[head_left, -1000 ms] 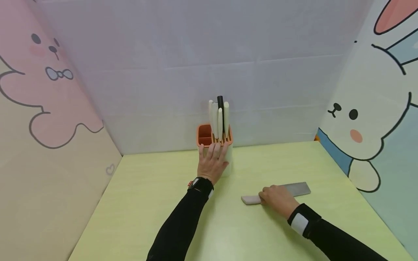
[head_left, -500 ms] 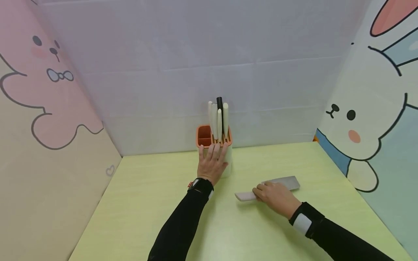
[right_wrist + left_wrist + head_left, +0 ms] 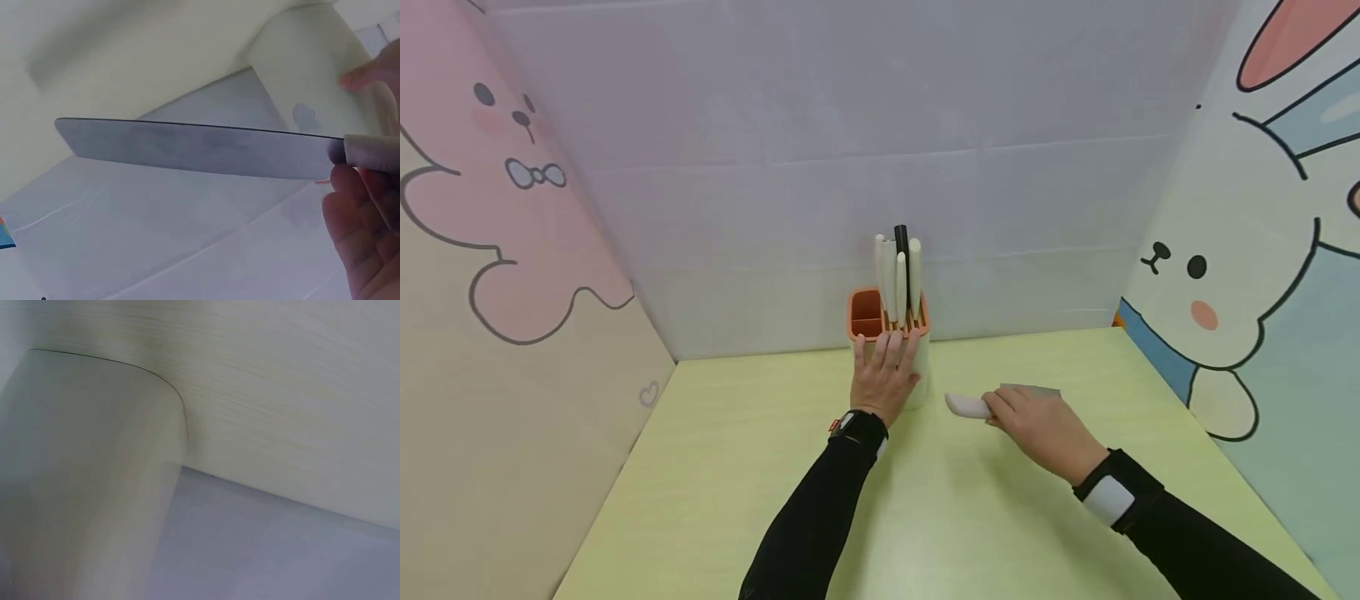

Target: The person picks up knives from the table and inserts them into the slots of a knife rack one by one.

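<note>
The left hand (image 3: 885, 375) reaches forward on a straight, black-sleeved arm and lies flat against the near wall of the white knife block with an orange top (image 3: 917, 367), fingers straight and slightly spread, their tips at the orange rim. A black wrist strap with a small orange tab (image 3: 857, 423) sits at the cuff. The block stands upright on the pale yellow-green tabletop (image 3: 737, 467), close to the back wall, with several white handles and one black handle (image 3: 900, 242) sticking up from its slots.

The right hand (image 3: 1037, 425) comes in from the right, its fingers curled round the pale handle of a broad steel cleaver (image 3: 200, 147). The cleaver is lifted off the table just right of the block, handle end toward the block, blade pointing away.

No brand, label or legible writing shows on the block or blade.
</note>
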Action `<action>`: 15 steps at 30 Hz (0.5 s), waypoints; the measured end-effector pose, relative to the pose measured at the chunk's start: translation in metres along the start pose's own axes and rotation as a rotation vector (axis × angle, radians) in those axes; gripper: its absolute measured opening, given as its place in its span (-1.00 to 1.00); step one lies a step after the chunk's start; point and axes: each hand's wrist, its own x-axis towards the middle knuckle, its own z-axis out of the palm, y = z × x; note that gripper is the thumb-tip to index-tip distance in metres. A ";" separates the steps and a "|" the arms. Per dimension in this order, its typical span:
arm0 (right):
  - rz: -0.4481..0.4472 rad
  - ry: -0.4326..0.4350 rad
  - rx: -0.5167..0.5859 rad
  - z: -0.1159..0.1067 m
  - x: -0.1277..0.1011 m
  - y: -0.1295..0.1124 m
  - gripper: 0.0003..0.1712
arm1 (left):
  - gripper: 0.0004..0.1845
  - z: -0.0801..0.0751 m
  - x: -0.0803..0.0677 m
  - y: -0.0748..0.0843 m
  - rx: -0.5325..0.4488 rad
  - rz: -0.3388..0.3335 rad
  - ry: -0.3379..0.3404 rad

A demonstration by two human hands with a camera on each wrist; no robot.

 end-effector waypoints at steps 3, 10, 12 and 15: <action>0.061 0.079 -0.004 -0.011 0.004 0.008 -0.36 | -0.06 0.001 -0.001 0.001 -0.009 -0.003 0.002; 0.341 0.171 0.109 -0.033 0.011 0.029 -0.46 | -0.04 0.000 -0.002 0.001 -0.009 0.000 -0.008; 0.420 0.186 0.160 -0.038 0.013 0.033 -0.63 | -0.03 0.000 -0.002 0.001 -0.008 -0.001 -0.008; 0.522 0.215 0.251 -0.042 0.015 0.041 -0.71 | -0.03 -0.001 0.000 0.000 -0.006 -0.002 -0.009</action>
